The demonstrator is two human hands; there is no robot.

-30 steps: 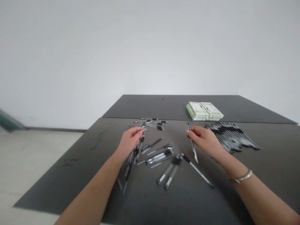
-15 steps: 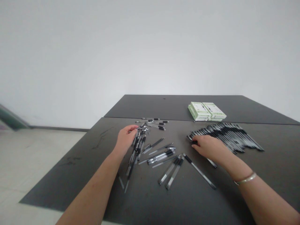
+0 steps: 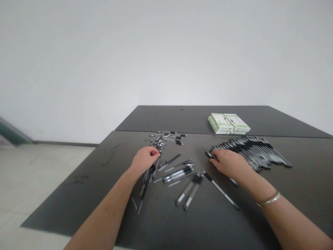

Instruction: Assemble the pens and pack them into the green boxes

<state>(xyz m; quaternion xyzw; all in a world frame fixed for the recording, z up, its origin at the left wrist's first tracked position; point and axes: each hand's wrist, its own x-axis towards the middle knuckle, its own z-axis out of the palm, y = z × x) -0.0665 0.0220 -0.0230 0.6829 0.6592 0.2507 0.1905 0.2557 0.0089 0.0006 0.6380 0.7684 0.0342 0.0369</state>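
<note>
Head view shows two hands over a dark surface point(image 3: 234, 225). The left hand point(image 3: 145, 159) is curled, with its fingers bent over the top of a messy pile of pens point(image 3: 148, 177). I cannot tell if it is holding any. The right hand point(image 3: 230, 165) lies low with its fingers bent, and its fingertips point(image 3: 214, 154) are at a pen point(image 3: 208, 154), but I cannot tell if they pinch it. A neat row of pens point(image 3: 256, 152) sits just past the right hand. Loose pens point(image 3: 178, 173) lie between the hands, and green and white boxes point(image 3: 229, 123) sit beyond the right hand.

Round pens can roll. If the right hand bumps the row, the pens could slide out of line. The pens in the pile cross each other, so pulling one could drag the others along.
</note>
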